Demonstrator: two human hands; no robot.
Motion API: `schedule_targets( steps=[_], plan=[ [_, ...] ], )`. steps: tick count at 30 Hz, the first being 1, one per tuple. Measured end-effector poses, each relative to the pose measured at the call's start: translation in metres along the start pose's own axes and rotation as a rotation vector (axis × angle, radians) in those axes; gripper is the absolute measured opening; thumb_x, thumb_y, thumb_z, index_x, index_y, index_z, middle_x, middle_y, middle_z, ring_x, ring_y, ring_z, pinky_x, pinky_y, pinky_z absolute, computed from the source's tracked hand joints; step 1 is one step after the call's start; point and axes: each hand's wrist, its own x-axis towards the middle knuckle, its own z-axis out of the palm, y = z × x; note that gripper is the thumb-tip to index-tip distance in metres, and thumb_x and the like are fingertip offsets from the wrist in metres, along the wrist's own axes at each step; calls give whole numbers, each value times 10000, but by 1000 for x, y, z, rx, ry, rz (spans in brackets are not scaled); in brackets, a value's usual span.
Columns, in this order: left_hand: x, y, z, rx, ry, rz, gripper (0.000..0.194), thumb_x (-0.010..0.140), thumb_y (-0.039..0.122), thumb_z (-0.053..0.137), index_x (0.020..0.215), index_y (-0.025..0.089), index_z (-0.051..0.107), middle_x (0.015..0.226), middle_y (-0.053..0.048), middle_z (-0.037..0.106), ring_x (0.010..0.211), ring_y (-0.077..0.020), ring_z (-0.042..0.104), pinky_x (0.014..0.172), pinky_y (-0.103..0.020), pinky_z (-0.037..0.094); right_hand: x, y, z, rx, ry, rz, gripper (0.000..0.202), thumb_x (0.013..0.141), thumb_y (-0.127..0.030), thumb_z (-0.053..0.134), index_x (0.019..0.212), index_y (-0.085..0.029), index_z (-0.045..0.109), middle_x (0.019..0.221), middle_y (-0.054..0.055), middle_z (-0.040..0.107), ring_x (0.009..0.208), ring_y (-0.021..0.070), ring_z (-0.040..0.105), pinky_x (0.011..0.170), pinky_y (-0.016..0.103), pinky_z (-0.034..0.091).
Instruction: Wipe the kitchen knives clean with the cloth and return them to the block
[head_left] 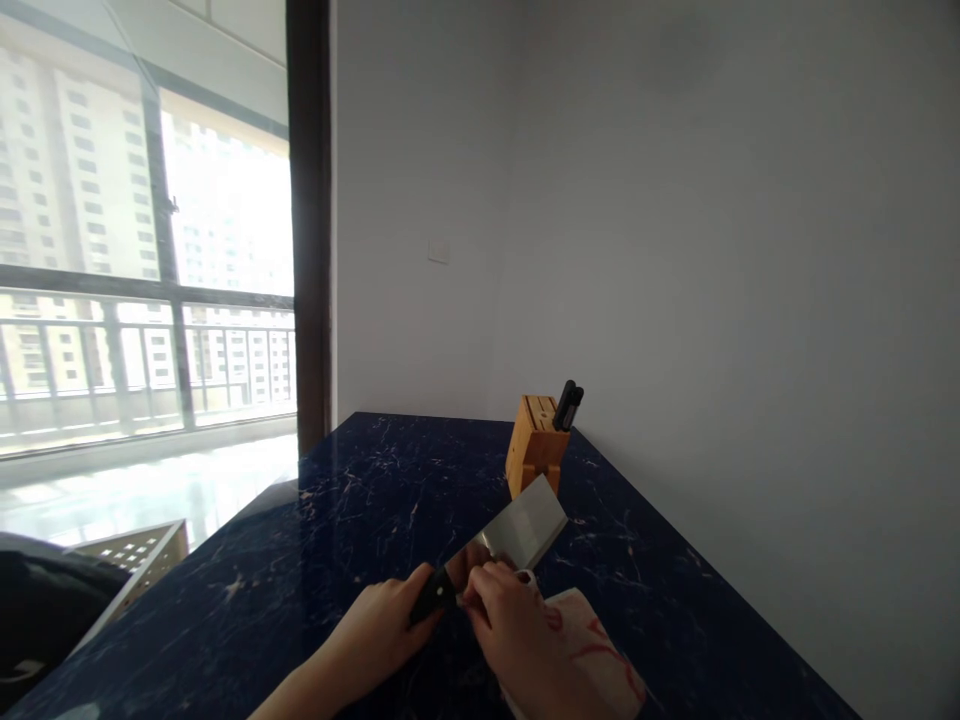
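Observation:
My left hand is wrapped round the black handle of a cleaver. Its broad, shiny blade points away from me and to the right, tilted above the table. My right hand is closed against the blade near the handle, fingers bent. A small white curved edge shows beside its knuckles; what the fingers pinch is hidden. Under and beside the right forearm lies a white cloth with red markings.
A wooden knife block stands on the dark blue marbled table beyond the blade, with black-handled tools in it. A grey wall runs along the right. At lower left are a perforated crate and a black object.

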Motion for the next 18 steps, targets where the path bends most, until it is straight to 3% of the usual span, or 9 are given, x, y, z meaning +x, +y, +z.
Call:
schedule_targets(
  steps=[7,15,18],
  plan=[
    [1,-3,3,-23,9,-4,174,826,341,408,945,245,491,758,-1,684,691,-184,653,530,-219,358,7,2,-1,46,86,48,188,764,-38,445,747,-208,524,826,5,584,810,150,532,718,252,373],
    [-1,-1,1,-10,25,28,192,836,364,394,948,243,494,729,-3,678,665,-192,650,527,-230,360,25,41,-24,47,372,169,121,824,-181,419,764,-205,521,810,33,576,811,180,544,726,286,406],
    [0,1,2,-20,27,29,206,837,368,397,963,238,494,741,-8,683,675,-196,654,527,-232,363,26,42,-25,65,395,158,119,829,-197,417,769,-211,518,802,24,581,801,175,549,724,284,411]
  ],
)
